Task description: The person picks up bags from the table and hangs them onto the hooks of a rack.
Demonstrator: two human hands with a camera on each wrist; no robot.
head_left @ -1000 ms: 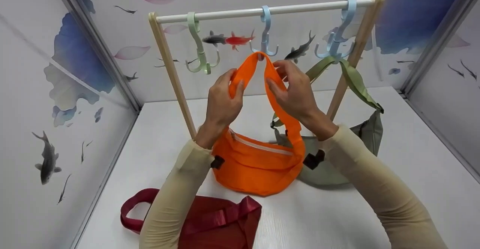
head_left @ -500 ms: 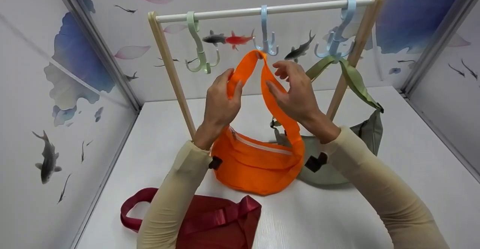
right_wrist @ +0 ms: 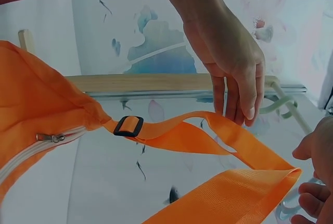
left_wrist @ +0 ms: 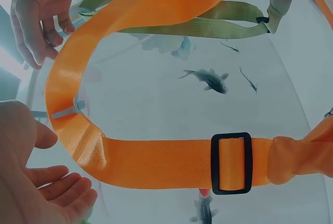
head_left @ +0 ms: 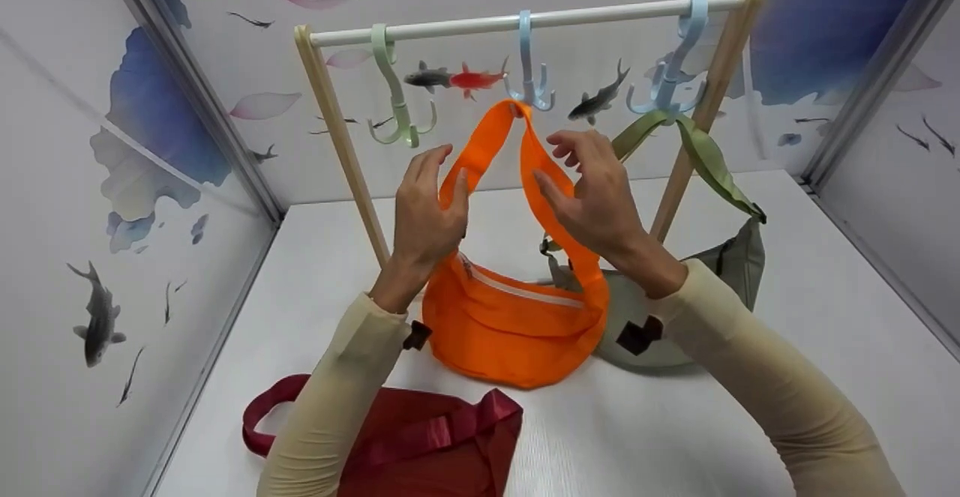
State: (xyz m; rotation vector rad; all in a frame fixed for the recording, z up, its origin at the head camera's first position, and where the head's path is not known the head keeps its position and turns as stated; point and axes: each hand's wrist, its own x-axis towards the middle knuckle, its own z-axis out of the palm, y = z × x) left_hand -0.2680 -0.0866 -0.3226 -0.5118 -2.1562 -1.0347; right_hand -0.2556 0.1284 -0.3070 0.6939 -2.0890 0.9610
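Observation:
An orange waist bag (head_left: 517, 332) hangs by its strap (head_left: 487, 145) from the middle blue hook (head_left: 531, 92). To the left of the strap is my left hand (head_left: 430, 216), fingers extended and thumb apart. In the left wrist view the left fingertips (left_wrist: 73, 193) lie beside the orange webbing, holding nothing. My right hand (head_left: 596, 193) is at the strap's other side, its fingers loosely bent. A gap shows between the right fingers (right_wrist: 312, 198) and the strap in the right wrist view. The black slider buckle (left_wrist: 231, 163) sits lower on the strap.
A green bag (head_left: 660, 332) hangs from the right blue hook (head_left: 667, 81). The left green hook (head_left: 400, 100) hangs on the white rail (head_left: 600, 15) with no bag. A dark red bag (head_left: 442, 437) lies on the white table (head_left: 637, 437) in front, partly under the left sleeve.
My left hand has let go of the strap and moved left and slightly down. The right hand has eased slightly down and away. The orange bag stays hanging on the hook.

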